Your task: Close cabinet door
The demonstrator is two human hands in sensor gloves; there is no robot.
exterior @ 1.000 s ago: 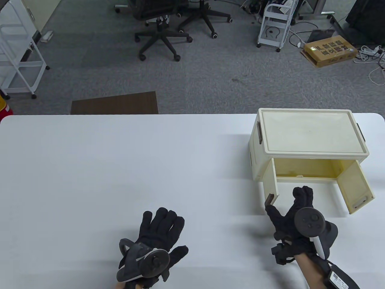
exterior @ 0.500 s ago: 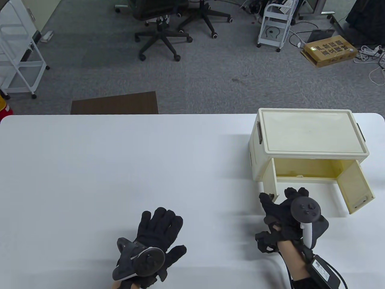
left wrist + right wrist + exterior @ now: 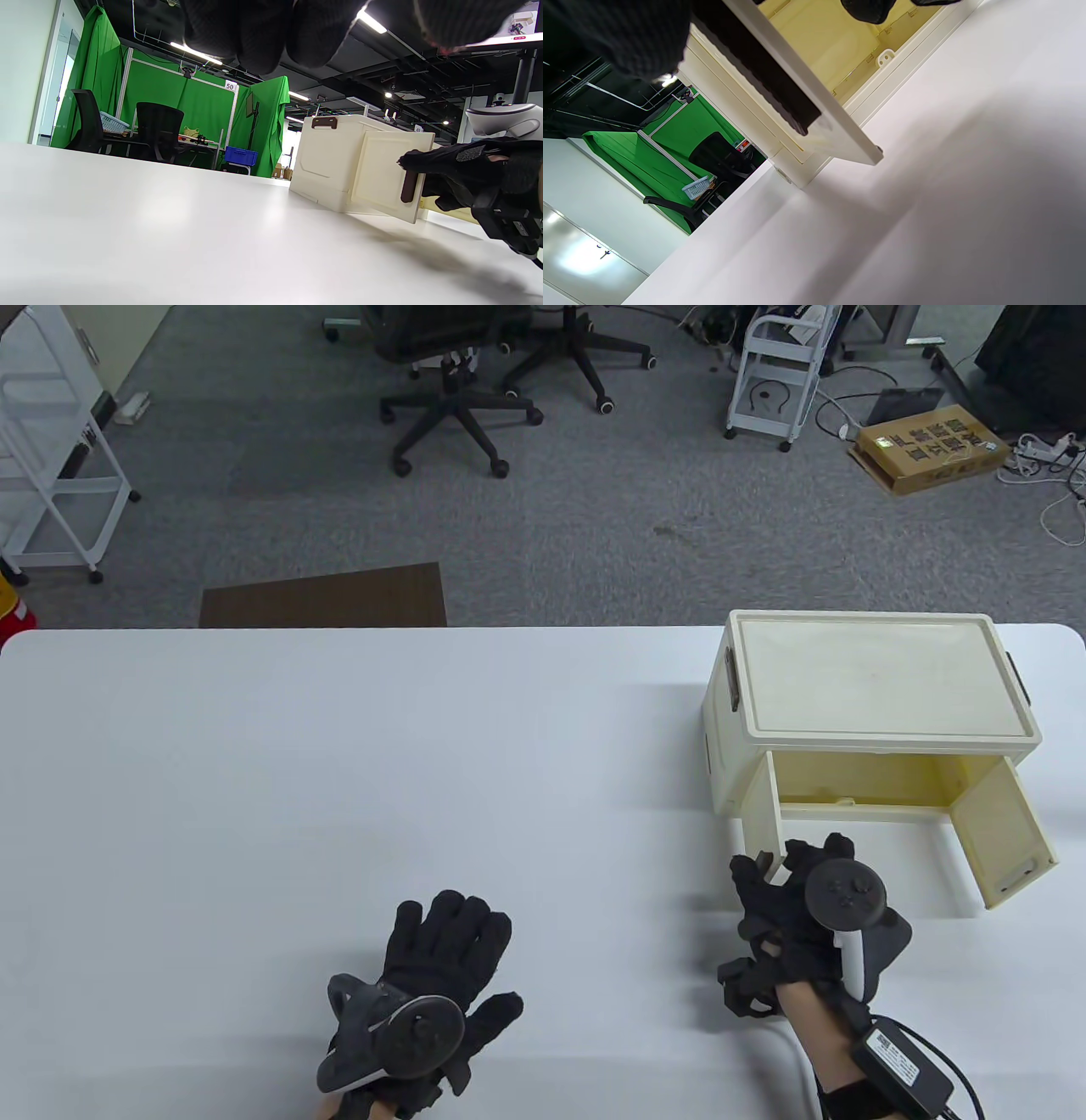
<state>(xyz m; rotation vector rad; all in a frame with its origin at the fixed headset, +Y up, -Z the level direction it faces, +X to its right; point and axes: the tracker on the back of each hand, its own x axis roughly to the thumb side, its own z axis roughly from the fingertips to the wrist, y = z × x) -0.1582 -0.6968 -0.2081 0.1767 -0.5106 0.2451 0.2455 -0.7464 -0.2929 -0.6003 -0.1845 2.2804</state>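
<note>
Right hand (image 3: 793, 912) is set at the free edge of the cabinet's left door (image 3: 762, 814): the thumb is laid on the outer face by the dark brown handle (image 3: 409, 186), the other fingers are curled round the inner side, so the door edge is pinched between them. In the left wrist view the thumb is seen across the top of the handle. In the right wrist view the handle (image 3: 759, 70) runs diagonally, with gloved fingers (image 3: 619, 38) over its upper end.

Left hand (image 3: 441, 967) is laid palm down on the white table (image 3: 297, 780), fingers spread and slightly splayed, nothing held. It is placed near the table's front edge, well apart from the cabinet.

Cream cabinet (image 3: 874, 687) is stood at the right rear of the table, opening toward the front edge. Both doors are swung outward: left door roughly square to the front, right door (image 3: 1005, 831) angled out to the right. The pale yellow interior (image 3: 865, 780) is exposed between them. A dark latch (image 3: 732, 678) is seen on the cabinet's left side.

Beyond the table: grey carpet, office chairs (image 3: 462, 381), a white trolley (image 3: 776, 373), a cardboard box (image 3: 929, 445).
</note>
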